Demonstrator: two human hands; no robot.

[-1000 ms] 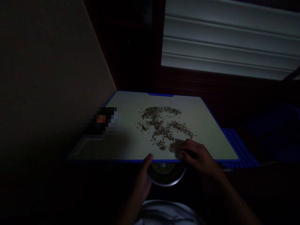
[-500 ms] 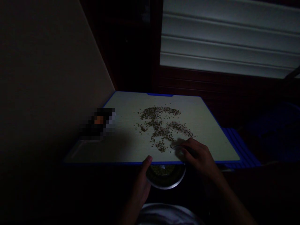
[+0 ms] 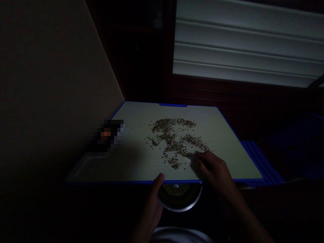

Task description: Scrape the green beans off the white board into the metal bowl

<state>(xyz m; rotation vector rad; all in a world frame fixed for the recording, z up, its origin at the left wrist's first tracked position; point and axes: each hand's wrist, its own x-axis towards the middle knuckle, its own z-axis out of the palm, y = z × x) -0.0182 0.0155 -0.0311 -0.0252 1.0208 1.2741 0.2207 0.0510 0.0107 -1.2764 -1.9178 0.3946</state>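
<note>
**Head view.** The right hand (image 3: 214, 170) lies over the near right part of the cutting board (image 3: 121, 165). Its fingers (image 3: 199, 163) are curled and partly closed, with the tips low against the board surface. The fingertips are blurred, so it cannot be determined whether they grip anything.

The seeds (image 3: 172, 141) lie directly ahead of and to the left of these fingers, in an irregular scatter on the pale board. The nearest seeds are just beside the fingertips. The board has a blue rim.

The left hand (image 3: 152, 206) is below the near edge of the board, left of the right hand's fingers. Its thumb (image 3: 159, 180) points upward at that edge, and its other fingers are hidden, so their state cannot be determined.

A steel bowl (image 3: 179, 199) sits below and behind the right hand's fingers, just beside the left hand, partly under the board edge. Seeds (image 3: 176, 189) are visible inside it.

A pixelated object (image 3: 105, 138) with an orange patch lies well to the left of the fingers. A ridged blue item (image 3: 263, 162) projects from beneath the board to their right.
</note>
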